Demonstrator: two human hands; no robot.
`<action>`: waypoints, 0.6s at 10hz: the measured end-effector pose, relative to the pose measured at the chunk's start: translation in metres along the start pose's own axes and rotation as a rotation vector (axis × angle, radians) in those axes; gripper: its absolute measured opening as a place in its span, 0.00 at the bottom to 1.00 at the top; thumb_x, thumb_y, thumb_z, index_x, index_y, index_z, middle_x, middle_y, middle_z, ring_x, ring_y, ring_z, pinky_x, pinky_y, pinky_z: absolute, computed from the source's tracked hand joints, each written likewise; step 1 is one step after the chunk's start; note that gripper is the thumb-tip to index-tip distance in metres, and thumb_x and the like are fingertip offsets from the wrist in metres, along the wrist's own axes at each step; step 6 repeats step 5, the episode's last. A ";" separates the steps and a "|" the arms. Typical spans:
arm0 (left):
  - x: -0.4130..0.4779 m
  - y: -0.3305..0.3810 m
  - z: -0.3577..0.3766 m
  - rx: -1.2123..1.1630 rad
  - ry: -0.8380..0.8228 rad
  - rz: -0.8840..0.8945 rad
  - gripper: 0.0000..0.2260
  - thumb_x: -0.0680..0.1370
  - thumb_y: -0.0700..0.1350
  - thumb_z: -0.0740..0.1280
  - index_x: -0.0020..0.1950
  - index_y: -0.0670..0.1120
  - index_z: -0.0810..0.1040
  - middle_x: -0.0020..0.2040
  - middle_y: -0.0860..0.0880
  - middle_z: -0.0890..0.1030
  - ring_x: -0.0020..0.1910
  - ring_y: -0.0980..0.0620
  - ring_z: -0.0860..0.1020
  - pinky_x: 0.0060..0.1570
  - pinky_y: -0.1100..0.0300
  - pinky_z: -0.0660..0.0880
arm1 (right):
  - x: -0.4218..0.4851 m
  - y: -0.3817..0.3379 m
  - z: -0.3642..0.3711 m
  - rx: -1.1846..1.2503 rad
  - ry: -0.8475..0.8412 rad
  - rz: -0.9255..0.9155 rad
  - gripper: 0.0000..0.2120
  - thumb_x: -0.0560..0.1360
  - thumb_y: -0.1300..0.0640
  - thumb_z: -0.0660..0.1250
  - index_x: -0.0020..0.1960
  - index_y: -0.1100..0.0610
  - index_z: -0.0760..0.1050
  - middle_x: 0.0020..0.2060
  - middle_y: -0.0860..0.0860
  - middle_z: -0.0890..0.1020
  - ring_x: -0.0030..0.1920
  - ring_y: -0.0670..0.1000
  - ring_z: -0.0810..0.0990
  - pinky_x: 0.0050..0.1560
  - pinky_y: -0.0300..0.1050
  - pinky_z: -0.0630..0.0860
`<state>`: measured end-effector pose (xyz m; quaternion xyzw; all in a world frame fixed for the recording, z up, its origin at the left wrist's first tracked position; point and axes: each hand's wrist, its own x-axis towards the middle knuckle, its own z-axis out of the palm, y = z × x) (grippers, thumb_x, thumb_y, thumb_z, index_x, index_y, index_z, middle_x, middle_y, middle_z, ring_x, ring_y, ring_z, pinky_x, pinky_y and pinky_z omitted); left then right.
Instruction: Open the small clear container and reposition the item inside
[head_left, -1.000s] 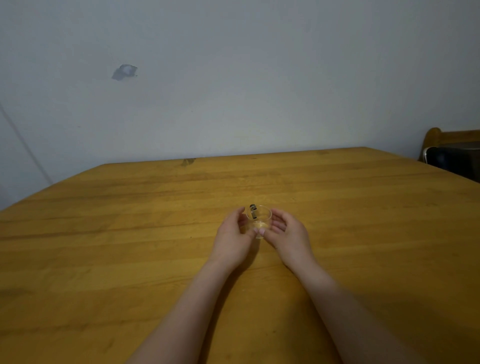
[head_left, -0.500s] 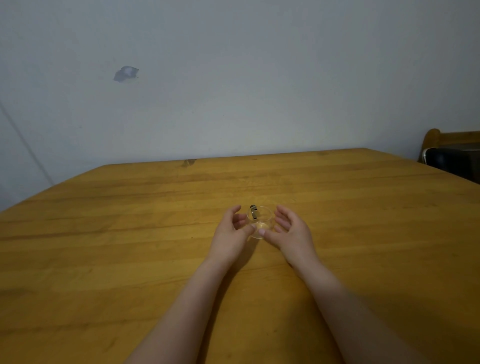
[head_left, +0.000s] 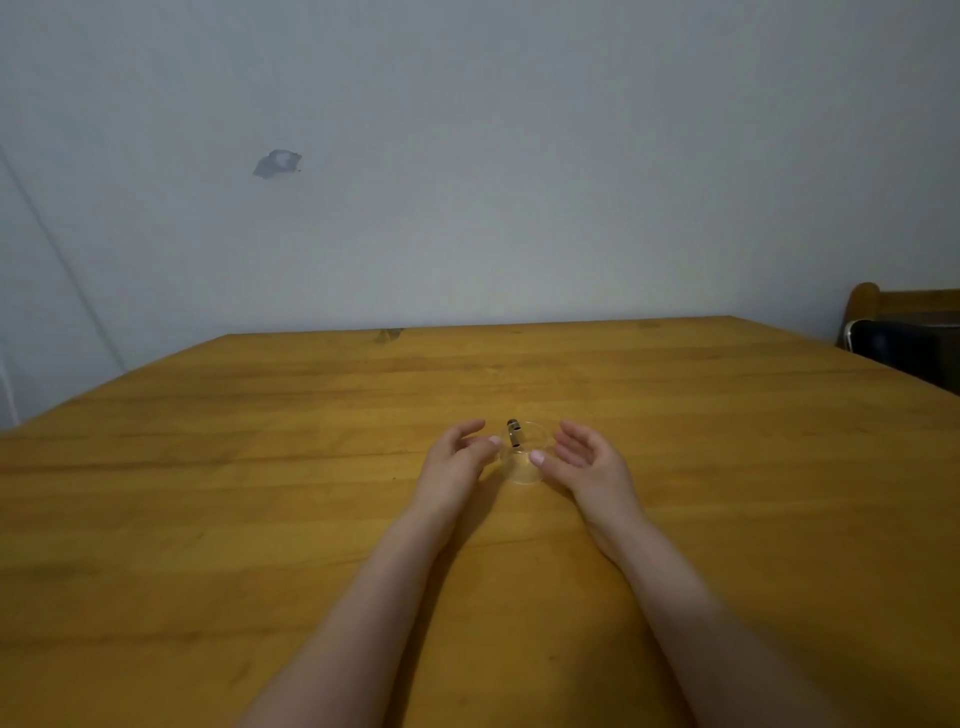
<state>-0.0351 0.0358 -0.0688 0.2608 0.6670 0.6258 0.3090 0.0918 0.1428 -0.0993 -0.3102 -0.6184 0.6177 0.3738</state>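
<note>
Both hands, left (head_left: 453, 464) and right (head_left: 586, 460), flank the small clear container (head_left: 524, 453) on the tabletop (head_left: 260, 493), each grip spread and holding nothing, its dark item (head_left: 513, 434) apparently not yet repositioned.

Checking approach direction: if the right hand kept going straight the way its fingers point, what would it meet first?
Probably the clear container: the right hand points left and slightly forward at its wall. Beyond it is the left hand. Depth is unclear.
</note>
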 end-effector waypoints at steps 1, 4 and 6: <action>-0.004 0.010 -0.007 -0.032 -0.008 -0.011 0.11 0.73 0.43 0.70 0.56 0.49 0.78 0.57 0.42 0.82 0.56 0.47 0.81 0.63 0.50 0.74 | -0.002 -0.008 -0.006 0.016 -0.009 0.023 0.33 0.64 0.52 0.77 0.66 0.54 0.69 0.61 0.52 0.76 0.61 0.49 0.76 0.60 0.46 0.74; -0.032 0.068 -0.022 0.022 -0.068 0.116 0.11 0.76 0.45 0.67 0.58 0.47 0.78 0.56 0.45 0.83 0.54 0.49 0.82 0.59 0.50 0.74 | -0.015 -0.076 -0.029 -0.020 -0.138 0.076 0.14 0.75 0.47 0.65 0.57 0.52 0.77 0.50 0.49 0.84 0.53 0.49 0.81 0.53 0.48 0.78; -0.043 0.092 -0.022 0.022 -0.077 0.170 0.12 0.77 0.46 0.66 0.59 0.45 0.78 0.54 0.45 0.83 0.52 0.48 0.82 0.57 0.52 0.75 | -0.023 -0.109 -0.034 -0.010 -0.182 0.044 0.12 0.77 0.47 0.62 0.54 0.53 0.78 0.49 0.52 0.84 0.48 0.52 0.82 0.50 0.48 0.78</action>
